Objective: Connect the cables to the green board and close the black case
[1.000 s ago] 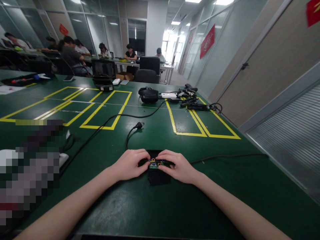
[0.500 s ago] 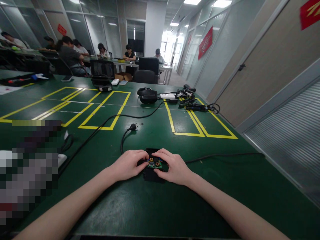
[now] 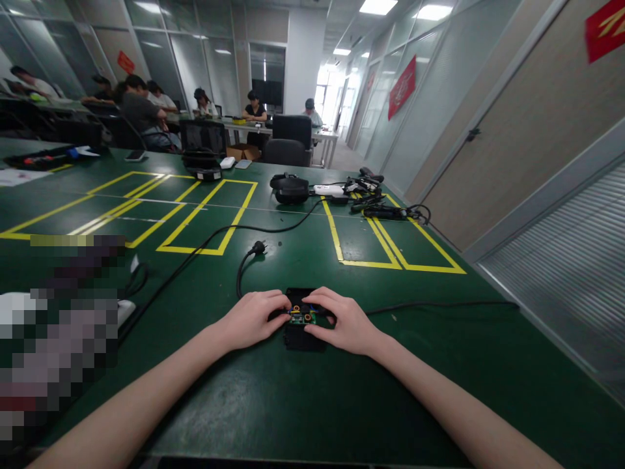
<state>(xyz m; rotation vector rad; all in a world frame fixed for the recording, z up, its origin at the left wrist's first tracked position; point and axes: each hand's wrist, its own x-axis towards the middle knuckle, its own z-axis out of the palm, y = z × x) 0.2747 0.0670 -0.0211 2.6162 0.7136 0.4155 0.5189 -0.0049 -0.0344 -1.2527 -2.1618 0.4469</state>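
A small green circuit board (image 3: 301, 318) with copper-coloured coils and a yellow part is between my hands. Beneath it lies a black plastic case (image 3: 303, 341), open, one half showing behind the board and one in front. My left hand (image 3: 252, 319) pinches the board's left end between thumb and fingers. At the right end, my right hand (image 3: 346, 324) curves its thumb and fingers around the board's edges. From the left side a short black cord runs to a power plug (image 3: 258, 247) on the table. Another black cable (image 3: 439, 304) stretches right from behind my right hand.
The green table (image 3: 234, 410) carries yellow tape rectangles. Black devices with cables (image 3: 291, 189) lie toward the far right. A long black cable (image 3: 229, 228) crosses the left part, near a pixelated area. Several people sit at tables farther back.
My right hand's thumb and index finger have shifted slightly right along the board. The left hand keeps its pinch. The whole view has moved a little.
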